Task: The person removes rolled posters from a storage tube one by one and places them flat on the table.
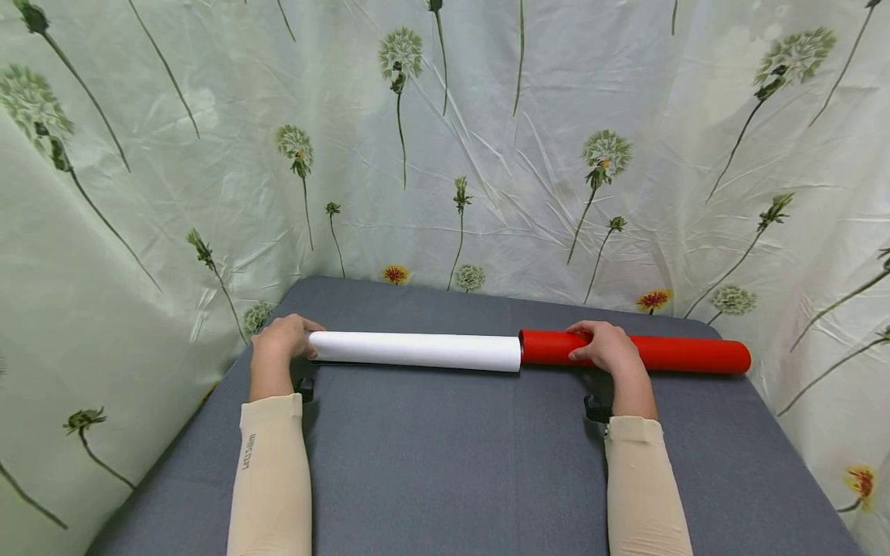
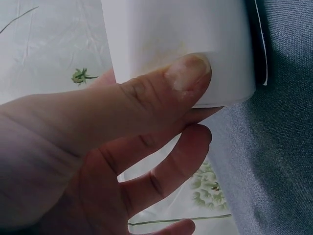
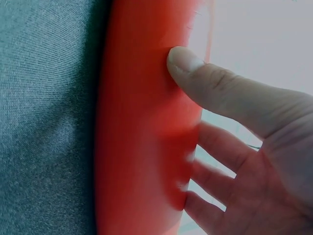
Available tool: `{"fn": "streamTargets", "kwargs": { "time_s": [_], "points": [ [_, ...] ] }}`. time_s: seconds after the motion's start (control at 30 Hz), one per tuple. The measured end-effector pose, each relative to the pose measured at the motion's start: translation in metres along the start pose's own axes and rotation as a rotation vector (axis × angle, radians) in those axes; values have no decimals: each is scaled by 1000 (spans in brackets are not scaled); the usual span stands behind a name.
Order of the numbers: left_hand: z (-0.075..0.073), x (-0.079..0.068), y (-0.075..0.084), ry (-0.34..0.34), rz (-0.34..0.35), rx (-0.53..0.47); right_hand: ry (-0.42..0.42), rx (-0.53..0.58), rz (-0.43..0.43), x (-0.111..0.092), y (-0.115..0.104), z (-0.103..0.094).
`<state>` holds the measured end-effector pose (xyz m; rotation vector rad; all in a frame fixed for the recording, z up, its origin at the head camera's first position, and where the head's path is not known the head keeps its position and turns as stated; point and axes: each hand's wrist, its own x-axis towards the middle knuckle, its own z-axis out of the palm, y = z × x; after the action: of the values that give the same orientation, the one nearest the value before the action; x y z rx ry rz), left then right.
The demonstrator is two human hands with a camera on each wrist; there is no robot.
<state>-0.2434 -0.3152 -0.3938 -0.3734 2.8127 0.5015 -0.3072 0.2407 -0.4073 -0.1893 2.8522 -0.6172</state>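
Two hands are in view, each gripping one item. The left hand (image 1: 285, 340) pinches the white roll (image 1: 417, 351) at its left end: the thumb (image 2: 188, 73) presses the near face and at least one finger lies behind. The roll extends from these fingers toward the right hand (image 1: 612, 347). One thin white edge stands just beyond the left thumb tip, beside the table (image 1: 417, 448).

The right hand grips the one red tube (image 1: 688, 354), with the thumb (image 3: 188, 63) on the near side and the fingers against the far side. The tube's mouth lies to the left of these fingers; its rounded end lies well to their right. The roll's right end meets the mouth; whether it sits inside cannot be told.

Behind each hand are one black strap and one beige sleeve (image 1: 271, 479). Beyond the fingers of both hands hangs a flower-printed curtain (image 1: 229, 69).
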Motion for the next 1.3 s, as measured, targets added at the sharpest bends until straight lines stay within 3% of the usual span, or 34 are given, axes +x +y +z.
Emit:
{"fn": "streamTargets", "kwargs": {
  "time_s": [0.8,1.3],
  "points": [
    [1,4,-6,-6,61,-6,42,5,-6,3,1,4],
    [2,7,-1,-2,95,-30,112,-48,69,4,-9,11]
  ]
}}
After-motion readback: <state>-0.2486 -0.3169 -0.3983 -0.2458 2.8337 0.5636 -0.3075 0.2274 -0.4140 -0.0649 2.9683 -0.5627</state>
